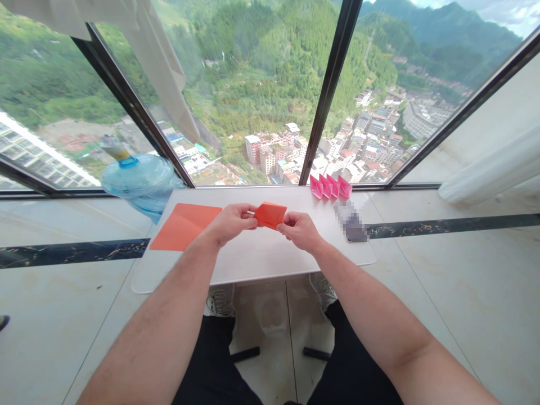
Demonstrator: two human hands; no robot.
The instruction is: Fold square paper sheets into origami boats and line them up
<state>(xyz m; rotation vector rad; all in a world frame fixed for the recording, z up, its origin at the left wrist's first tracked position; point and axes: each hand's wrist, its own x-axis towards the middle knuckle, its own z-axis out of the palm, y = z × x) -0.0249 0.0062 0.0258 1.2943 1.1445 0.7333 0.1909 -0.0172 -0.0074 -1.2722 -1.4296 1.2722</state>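
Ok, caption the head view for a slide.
Left hand and right hand hold folded orange paper over a white table by a window.

The folded paper (pixel 270 216) hides some of our fingers (pixel 250 224). At 3 o'clock we see a blurred item (pixel 353 225); at 8, the left edge cuts off a dark thing (pixel 4 322); at 9, the desk (pixel 257 256) hides the bottle (pixel 143 181) base.
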